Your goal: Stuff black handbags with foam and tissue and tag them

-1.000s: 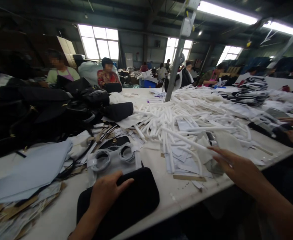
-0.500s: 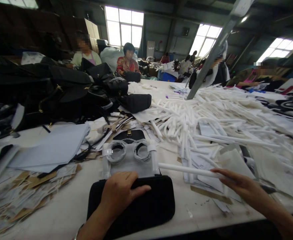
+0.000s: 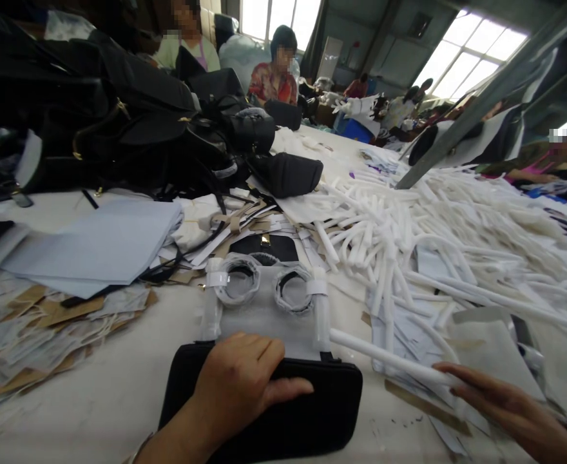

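The left hand lies flat, fingers spread, on a black pouch at the near edge of the table. The right hand, loosely open, touches the near end of a white foam tube lying just right of the pouch.

Matt black and soft white on the bench
The flat black cloth pouch looks matt and finely textured; the long white foam-like tube smooth and dull; the pale tabletop matt.
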Available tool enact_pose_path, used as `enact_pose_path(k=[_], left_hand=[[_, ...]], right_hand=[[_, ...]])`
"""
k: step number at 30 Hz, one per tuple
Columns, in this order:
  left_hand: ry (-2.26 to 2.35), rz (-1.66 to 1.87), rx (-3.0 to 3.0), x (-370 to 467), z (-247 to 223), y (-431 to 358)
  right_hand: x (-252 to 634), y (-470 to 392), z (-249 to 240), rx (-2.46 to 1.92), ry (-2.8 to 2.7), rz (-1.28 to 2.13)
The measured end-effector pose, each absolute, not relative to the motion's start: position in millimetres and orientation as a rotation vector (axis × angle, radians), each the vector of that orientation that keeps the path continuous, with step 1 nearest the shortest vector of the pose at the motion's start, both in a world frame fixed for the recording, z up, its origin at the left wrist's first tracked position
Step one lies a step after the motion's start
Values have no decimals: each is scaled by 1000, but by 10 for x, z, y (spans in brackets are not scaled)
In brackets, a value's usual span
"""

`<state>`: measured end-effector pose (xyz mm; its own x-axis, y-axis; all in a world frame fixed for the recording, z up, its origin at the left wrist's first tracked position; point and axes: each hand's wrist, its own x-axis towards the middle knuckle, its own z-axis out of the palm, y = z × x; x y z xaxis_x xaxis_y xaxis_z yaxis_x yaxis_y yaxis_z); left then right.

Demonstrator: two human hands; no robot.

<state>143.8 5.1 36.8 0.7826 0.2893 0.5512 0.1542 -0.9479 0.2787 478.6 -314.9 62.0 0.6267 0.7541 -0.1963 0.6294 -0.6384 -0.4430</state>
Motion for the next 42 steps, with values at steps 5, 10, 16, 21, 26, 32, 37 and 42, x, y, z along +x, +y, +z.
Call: enact_pose_path(k=[5, 10, 16, 21, 26, 32, 37, 42], left_hand=[[360, 906, 2747, 1434, 368, 56], [356, 887, 2753, 1437, 360, 51], [358, 903, 2766, 1428, 367, 46], [364, 919, 2779, 1433, 375, 46], [385, 929, 2766, 1435, 351, 37], [385, 933, 2727, 1429, 362, 9], [373, 938, 2714, 1437, 386, 7], [381, 943, 2720, 1449, 393, -9]], right_hand=[[4842, -3008, 583, -2493, -1099, 791], [4937, -3068, 586, -2529, -1059, 744], [4651, -2699, 715, -2456, -1162, 747], [4191, -2118, 803, -2362, -1314, 761], [3771, -1587, 767, -2174, -1528, 736], [3943, -1565, 605, -2139, -1518, 720], [4154, -1704, 572, -2210, -1453, 764], [3917, -1457, 464, -2131, -1397, 851]])
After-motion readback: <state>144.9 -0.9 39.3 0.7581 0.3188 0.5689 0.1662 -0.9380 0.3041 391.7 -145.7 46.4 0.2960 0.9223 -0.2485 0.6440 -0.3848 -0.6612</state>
